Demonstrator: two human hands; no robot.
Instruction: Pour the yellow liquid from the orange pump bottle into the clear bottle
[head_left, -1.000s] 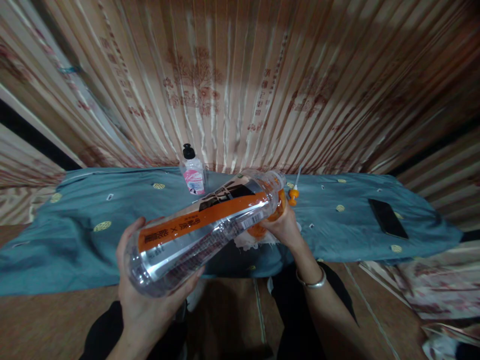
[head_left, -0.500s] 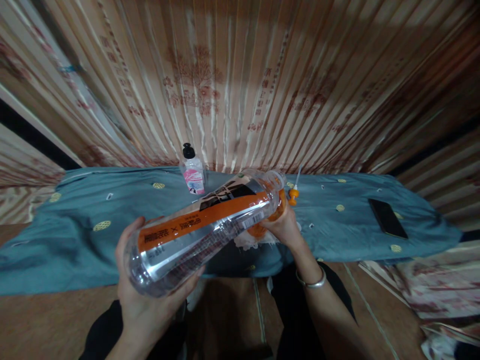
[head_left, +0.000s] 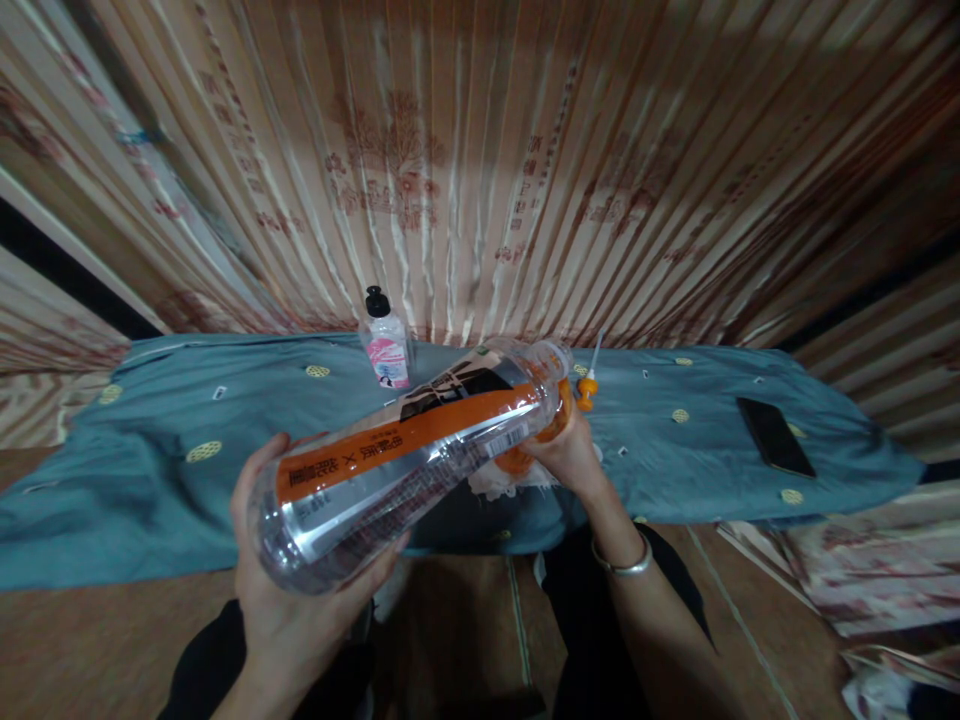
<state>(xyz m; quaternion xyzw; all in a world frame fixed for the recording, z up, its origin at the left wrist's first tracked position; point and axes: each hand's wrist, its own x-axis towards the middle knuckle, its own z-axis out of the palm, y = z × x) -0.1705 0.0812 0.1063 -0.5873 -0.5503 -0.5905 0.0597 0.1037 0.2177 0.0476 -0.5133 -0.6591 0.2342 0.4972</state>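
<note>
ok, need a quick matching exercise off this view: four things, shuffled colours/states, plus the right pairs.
Things:
1. large bottle
2. small bottle
3. pump top
4. phone

Colours/states:
A. orange, with a white tube
B. black, lying flat toward the right end of the cloth
C. tilted, its base held in the left hand
D. standing upright, black cap and pink label

Pairs: 1-C, 2-D, 3-A, 4-B
</note>
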